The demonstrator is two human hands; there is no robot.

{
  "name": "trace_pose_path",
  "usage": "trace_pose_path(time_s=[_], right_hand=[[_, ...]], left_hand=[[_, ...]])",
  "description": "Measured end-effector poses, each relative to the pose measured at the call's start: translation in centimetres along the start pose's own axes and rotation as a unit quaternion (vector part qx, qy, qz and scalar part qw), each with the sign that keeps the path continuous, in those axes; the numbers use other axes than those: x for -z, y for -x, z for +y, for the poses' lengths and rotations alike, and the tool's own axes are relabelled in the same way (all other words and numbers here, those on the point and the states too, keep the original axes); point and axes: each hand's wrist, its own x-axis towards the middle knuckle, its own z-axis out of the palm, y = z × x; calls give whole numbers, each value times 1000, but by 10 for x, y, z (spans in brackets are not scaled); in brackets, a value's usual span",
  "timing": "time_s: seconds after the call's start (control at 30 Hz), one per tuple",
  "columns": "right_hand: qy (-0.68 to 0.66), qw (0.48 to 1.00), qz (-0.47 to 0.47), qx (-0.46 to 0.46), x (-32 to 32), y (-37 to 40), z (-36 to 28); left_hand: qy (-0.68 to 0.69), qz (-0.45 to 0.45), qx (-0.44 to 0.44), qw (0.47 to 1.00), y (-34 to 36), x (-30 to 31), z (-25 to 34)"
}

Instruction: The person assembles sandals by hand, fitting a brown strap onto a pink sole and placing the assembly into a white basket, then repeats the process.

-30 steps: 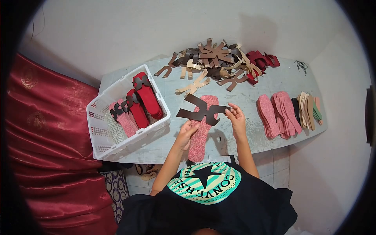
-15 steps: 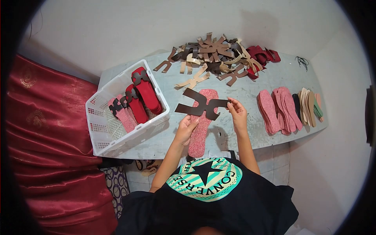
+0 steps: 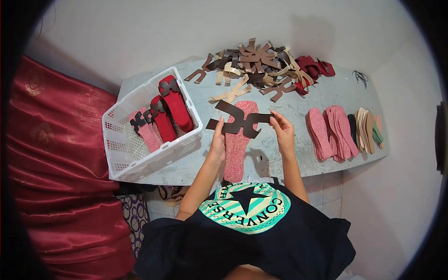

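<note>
Between my two hands is a dark brown H-shaped sandal strap [image 3: 243, 123], held over a pink speckled insole [image 3: 235, 156] that lies lengthwise in front of me. My left hand [image 3: 218, 142] pinches the strap's lower left arm, thumb and fingers closed on it. At the other side, my right hand [image 3: 283, 130] grips the tip of the upper right arm between thumb and fingers. The strap's two other arms stick out free. Part of the insole's upper half is hidden beneath the strap.
A white plastic basket [image 3: 140, 170] at left holds red and pink strapped soles [image 3: 176, 105]. Brown, beige and red straps [image 3: 256, 60] are heaped along the table's back. Pink insoles [image 3: 339, 130] and other coloured ones [image 3: 365, 128] are stacked at right. A dark cord [image 3: 360, 78] lies behind them.
My left hand has shifted up and left along the strap, from near its middle to the lower left arm. The strap has turned slightly; my right hand keeps its hold.
</note>
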Motion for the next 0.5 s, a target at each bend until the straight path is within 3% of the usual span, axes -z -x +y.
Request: trace_pose_path(time_s=[0.07,0.2,0.4,0.5], right_hand=[[-1,1000,-9,4,0,-1,-3],[7,1000,-8,20,1,0,-3],[9,1000,-4,7,3,8,-3],[5,1000,-4,3,3,10,-5]], left_hand=[[-59,58,-10,996,-1,-2,-1],[-95,60,-21,993,-2,2,-4],[-31,33,-28,999,9,0,-9],[-101,56,-66,991,12,0,-13]])
